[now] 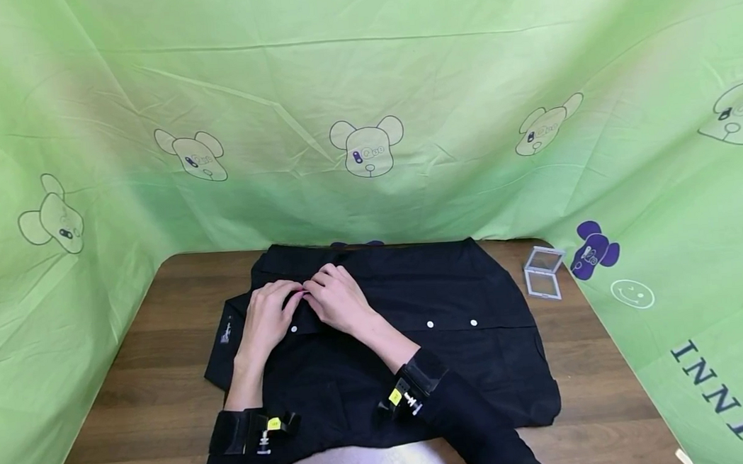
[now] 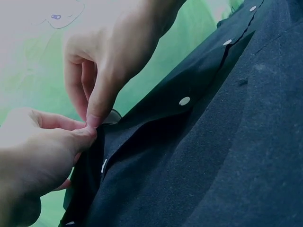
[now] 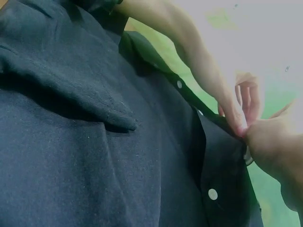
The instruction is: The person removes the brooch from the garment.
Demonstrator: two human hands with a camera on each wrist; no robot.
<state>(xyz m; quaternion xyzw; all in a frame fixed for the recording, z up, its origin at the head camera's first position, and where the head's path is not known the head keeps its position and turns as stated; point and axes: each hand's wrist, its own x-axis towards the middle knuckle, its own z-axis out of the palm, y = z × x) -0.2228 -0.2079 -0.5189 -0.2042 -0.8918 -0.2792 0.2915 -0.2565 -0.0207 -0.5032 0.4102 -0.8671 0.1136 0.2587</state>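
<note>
A black button-up shirt (image 1: 495,373) lies spread across the table with its collar end to the left. White buttons run along its front placket, among them one button (image 1: 294,329) just below the hands. My left hand (image 1: 269,313) pinches the placket edge between thumb and fingertips. Right beside it, my right hand (image 1: 340,299) pinches the same edge, the two sets of fingertips meeting. In the left wrist view the placket (image 2: 97,151) is lifted at that spot. Whatever lies between the fingertips is mostly hidden.
A small clear-framed case (image 1: 542,272) stands opened at the table's right back edge. Wooden tabletop (image 1: 145,388) shows around the shirt. Green printed cloth (image 1: 361,69) hangs behind and at both sides. A pale label (image 1: 226,332) shows inside the collar.
</note>
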